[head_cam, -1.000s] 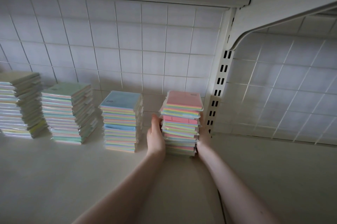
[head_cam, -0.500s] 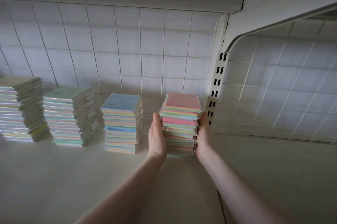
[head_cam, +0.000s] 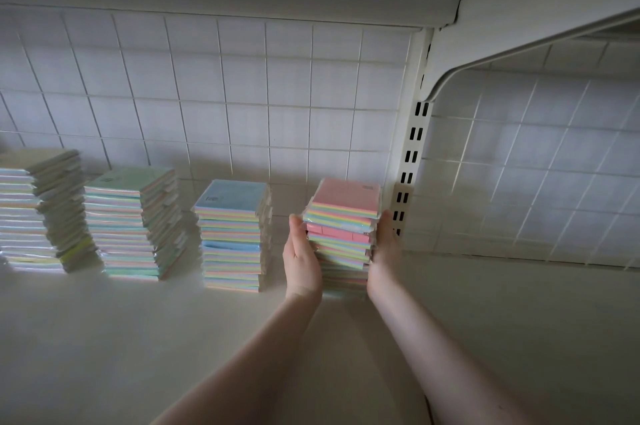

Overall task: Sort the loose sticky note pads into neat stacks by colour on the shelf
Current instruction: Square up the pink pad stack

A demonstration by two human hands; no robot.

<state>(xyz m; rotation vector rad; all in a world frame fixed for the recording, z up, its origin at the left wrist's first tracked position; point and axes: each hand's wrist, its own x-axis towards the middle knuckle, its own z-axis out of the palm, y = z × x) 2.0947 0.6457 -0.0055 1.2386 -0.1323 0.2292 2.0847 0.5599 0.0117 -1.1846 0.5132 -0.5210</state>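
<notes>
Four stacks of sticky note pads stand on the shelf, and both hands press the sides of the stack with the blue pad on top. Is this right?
Not quite. In the head view the left hand and right hand press the sides of the pink-topped stack, beside the slotted upright. The blue-topped stack stands untouched to its left. Four stacks on the shelf is correct.

We stand at a shop display: a white metal shelf (head_cam: 138,338), a slotted upright (head_cam: 410,161), a wire grid back panel (head_cam: 242,95) and shrink-wrapped sticky note pads in four stacks (head_cam: 232,234), as in a stationery aisle.
</notes>
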